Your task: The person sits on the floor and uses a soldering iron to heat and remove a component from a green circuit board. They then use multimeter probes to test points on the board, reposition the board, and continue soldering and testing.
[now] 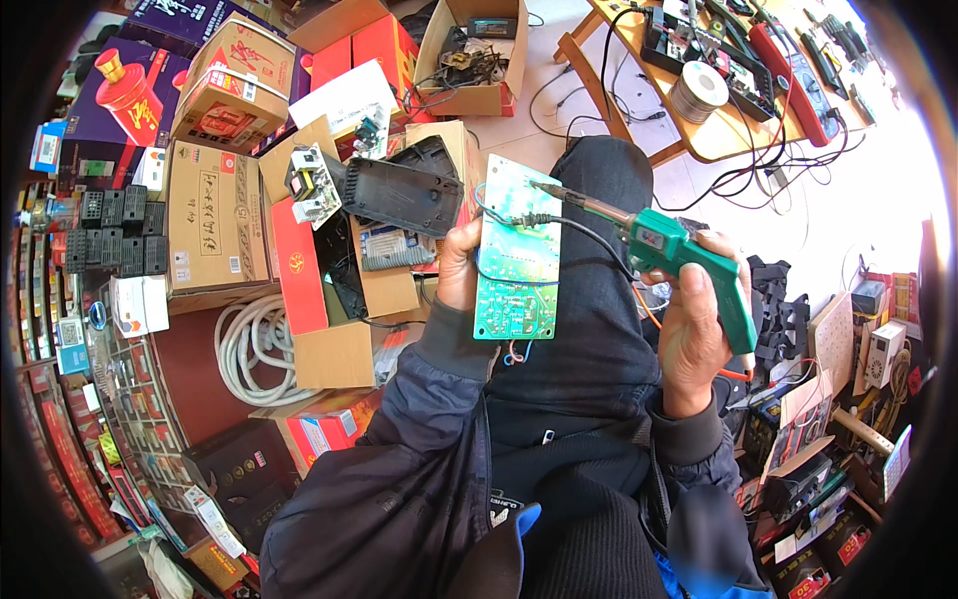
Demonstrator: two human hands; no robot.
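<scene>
My left hand [460, 268] grips a green circuit board [515, 299] by its left edge, above my dark-trousered lap. The solder side faces up, and several thin wires show at its edges. A green pistol-shaped soldering gun [667, 242] is in my right hand [693, 344], fingers wrapped around its handle. Its narrow metal tip reaches left over the board's upper part; whether it touches cannot be told. A black cable [589, 232] with a ribbed sleeve crosses the board below the tip. Near the gun's handle hangs an orange cord [735, 375].
Left of the board, an open carton [304, 265] holds a black plastic casing [404, 187] and a small white circuit board [313, 188]. A wooden bench [714, 140] at upper right bears a solder spool [699, 92] and tools. Loose cables trail below it. Coiled grey hose [255, 344] lies left.
</scene>
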